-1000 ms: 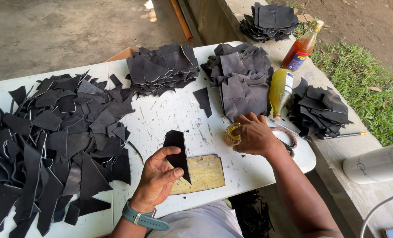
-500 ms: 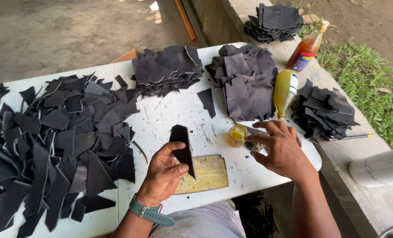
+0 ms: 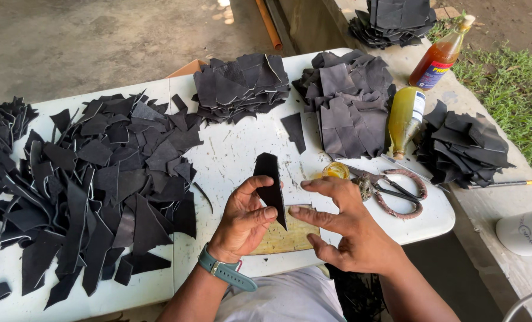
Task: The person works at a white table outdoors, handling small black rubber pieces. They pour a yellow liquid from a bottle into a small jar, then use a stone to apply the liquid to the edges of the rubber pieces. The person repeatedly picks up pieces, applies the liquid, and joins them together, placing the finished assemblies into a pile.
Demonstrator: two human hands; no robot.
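Note:
My left hand [image 3: 246,219] pinches a narrow pointed black leather piece [image 3: 269,180] and holds it upright over the white table [image 3: 236,149]. My right hand [image 3: 343,223] hovers just to its right with fingers spread, the fingertips close to the piece's lower tip and holding nothing. Beneath both hands lies a small tan cutting board [image 3: 287,238]. A small round yellow dish [image 3: 336,170] sits just beyond my right hand.
A big heap of black leather scraps [image 3: 93,185] covers the table's left. Sorted stacks [image 3: 239,86] [image 3: 349,104] [image 3: 460,146] stand at the back and right. Scissors with wrapped handles [image 3: 391,188], a yellow bottle [image 3: 404,119], an orange bottle [image 3: 438,56] and a pencil [image 3: 504,183] lie to the right.
My right hand has left the yellow dish and scissors and come leftward beside the leather piece. My left hand has lifted the piece slightly.

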